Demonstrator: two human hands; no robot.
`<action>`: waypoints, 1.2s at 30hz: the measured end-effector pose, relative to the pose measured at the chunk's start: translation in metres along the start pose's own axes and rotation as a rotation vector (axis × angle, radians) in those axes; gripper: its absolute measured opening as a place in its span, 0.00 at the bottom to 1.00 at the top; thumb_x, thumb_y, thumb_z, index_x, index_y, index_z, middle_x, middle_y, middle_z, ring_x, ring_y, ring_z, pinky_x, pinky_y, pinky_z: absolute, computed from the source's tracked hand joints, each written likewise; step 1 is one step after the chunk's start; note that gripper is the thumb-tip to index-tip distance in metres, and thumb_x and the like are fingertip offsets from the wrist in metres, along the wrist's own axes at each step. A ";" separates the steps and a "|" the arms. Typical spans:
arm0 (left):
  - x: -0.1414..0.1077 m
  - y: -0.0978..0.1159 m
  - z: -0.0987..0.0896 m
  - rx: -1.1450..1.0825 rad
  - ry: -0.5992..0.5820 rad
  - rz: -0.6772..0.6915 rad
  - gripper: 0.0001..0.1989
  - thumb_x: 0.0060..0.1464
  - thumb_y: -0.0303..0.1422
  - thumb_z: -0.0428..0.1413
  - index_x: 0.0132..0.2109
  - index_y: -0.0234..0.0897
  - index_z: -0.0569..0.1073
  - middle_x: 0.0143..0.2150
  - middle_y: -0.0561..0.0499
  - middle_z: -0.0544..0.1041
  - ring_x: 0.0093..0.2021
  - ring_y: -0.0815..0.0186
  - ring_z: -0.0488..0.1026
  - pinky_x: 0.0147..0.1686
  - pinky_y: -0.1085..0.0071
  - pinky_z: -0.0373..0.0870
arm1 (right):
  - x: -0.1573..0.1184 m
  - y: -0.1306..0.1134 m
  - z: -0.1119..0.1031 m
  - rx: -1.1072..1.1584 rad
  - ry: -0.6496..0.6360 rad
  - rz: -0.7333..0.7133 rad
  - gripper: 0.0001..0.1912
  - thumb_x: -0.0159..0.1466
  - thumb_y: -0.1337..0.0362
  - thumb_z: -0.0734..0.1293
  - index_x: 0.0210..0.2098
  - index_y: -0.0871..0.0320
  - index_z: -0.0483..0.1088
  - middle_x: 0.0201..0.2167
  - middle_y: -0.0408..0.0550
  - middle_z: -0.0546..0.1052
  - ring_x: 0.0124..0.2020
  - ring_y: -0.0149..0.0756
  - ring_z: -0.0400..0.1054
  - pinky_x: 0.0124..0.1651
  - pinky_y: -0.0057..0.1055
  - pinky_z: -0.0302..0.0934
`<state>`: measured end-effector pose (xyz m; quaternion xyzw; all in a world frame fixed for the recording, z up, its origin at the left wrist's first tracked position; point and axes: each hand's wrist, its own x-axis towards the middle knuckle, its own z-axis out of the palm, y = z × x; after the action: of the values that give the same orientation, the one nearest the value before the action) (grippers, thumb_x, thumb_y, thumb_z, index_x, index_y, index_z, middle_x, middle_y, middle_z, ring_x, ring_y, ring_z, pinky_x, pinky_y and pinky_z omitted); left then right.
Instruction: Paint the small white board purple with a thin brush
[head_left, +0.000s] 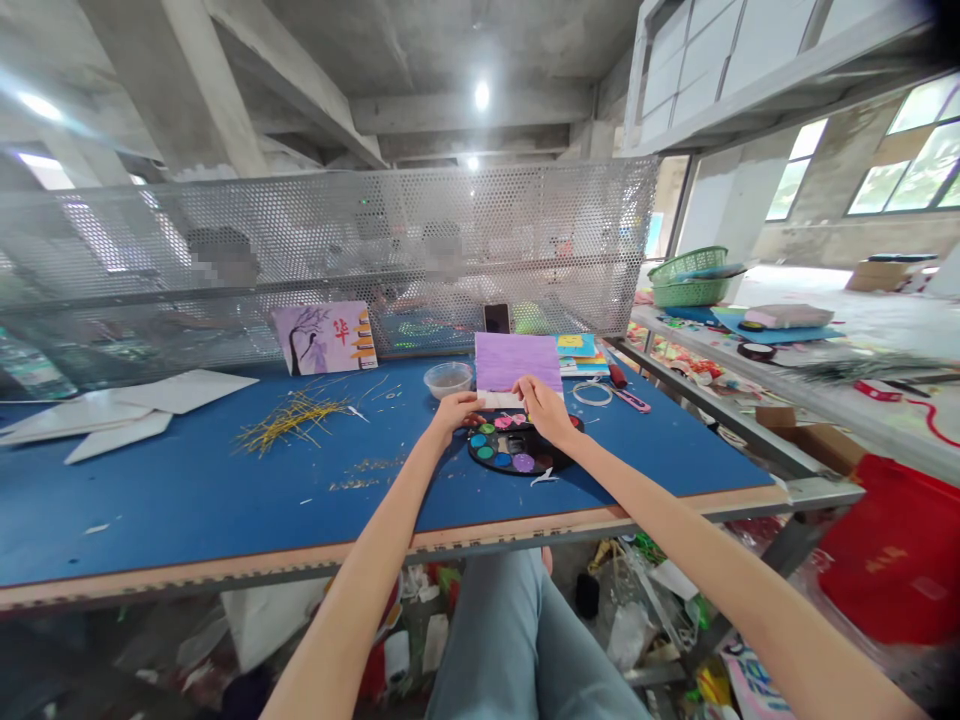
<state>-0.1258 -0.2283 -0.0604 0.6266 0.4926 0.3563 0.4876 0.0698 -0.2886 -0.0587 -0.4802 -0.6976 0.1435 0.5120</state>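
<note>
A purple painted sheet (519, 362) with a white strip along its near edge lies on the blue table. My left hand (454, 414) is closed at the left end of the white strip. At the strip's right part, my right hand (544, 408) has its fingers pinched together; what lies between the fingertips is too small to tell. Below both hands sits a black paint palette (514, 463) with round colour wells, partly covered by my right hand and forearm. A clear plastic bowl (448, 379) stands just behind my left hand.
Yellow sticks (300, 420) lie left of centre, white boards (135, 405) farther left. A purple painting (325, 338) and a phone (496, 319) lean by the perforated metal screen (420, 250). A pink cutter (632, 401) and a tape ring (592, 394) lie on the right.
</note>
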 end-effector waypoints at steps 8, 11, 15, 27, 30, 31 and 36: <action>-0.001 0.002 0.000 0.001 0.008 -0.008 0.13 0.62 0.36 0.56 0.49 0.32 0.72 0.43 0.48 0.76 0.38 0.66 0.75 0.37 0.66 0.75 | -0.002 -0.001 -0.001 -0.059 0.003 -0.010 0.23 0.71 0.51 0.48 0.36 0.54 0.68 0.28 0.44 0.73 0.28 0.35 0.67 0.35 0.30 0.57; -0.001 0.002 0.000 0.004 0.007 -0.009 0.13 0.62 0.36 0.56 0.49 0.33 0.72 0.44 0.48 0.76 0.38 0.66 0.75 0.37 0.66 0.76 | -0.003 -0.001 -0.003 -0.078 0.033 -0.004 0.23 0.72 0.51 0.47 0.36 0.54 0.67 0.30 0.46 0.74 0.30 0.36 0.67 0.35 0.31 0.57; -0.001 0.003 0.000 0.009 0.005 -0.010 0.13 0.62 0.36 0.56 0.50 0.33 0.72 0.44 0.47 0.76 0.39 0.66 0.75 0.38 0.65 0.76 | -0.002 -0.002 -0.003 -0.067 0.011 -0.022 0.24 0.72 0.50 0.46 0.36 0.54 0.67 0.28 0.44 0.74 0.29 0.35 0.68 0.35 0.29 0.57; -0.003 0.005 0.000 0.023 0.008 -0.027 0.13 0.62 0.36 0.56 0.51 0.33 0.71 0.46 0.47 0.75 0.40 0.65 0.75 0.39 0.64 0.76 | -0.005 -0.005 -0.006 -0.115 0.025 -0.046 0.24 0.72 0.51 0.47 0.36 0.54 0.68 0.30 0.45 0.75 0.29 0.35 0.68 0.35 0.30 0.57; -0.004 0.005 0.000 0.022 0.004 -0.025 0.13 0.62 0.36 0.56 0.51 0.33 0.72 0.46 0.47 0.75 0.40 0.65 0.75 0.39 0.64 0.76 | -0.004 -0.004 -0.006 -0.137 0.036 -0.045 0.24 0.72 0.51 0.47 0.35 0.54 0.68 0.29 0.45 0.74 0.29 0.36 0.68 0.35 0.30 0.56; -0.005 0.006 0.000 0.021 0.002 -0.024 0.13 0.62 0.36 0.56 0.51 0.33 0.72 0.46 0.47 0.75 0.40 0.65 0.75 0.39 0.64 0.76 | -0.004 -0.004 -0.006 -0.145 0.050 -0.040 0.24 0.72 0.51 0.47 0.35 0.55 0.68 0.28 0.45 0.74 0.29 0.36 0.68 0.35 0.30 0.55; -0.005 0.006 0.000 0.016 0.010 -0.029 0.13 0.62 0.36 0.56 0.50 0.33 0.72 0.46 0.47 0.75 0.40 0.65 0.75 0.39 0.64 0.76 | -0.006 -0.004 -0.007 -0.148 0.063 -0.061 0.25 0.72 0.51 0.46 0.35 0.55 0.67 0.29 0.45 0.74 0.29 0.35 0.68 0.34 0.29 0.55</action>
<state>-0.1252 -0.2333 -0.0542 0.6216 0.5069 0.3485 0.4850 0.0733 -0.2974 -0.0561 -0.4996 -0.7042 0.0607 0.5008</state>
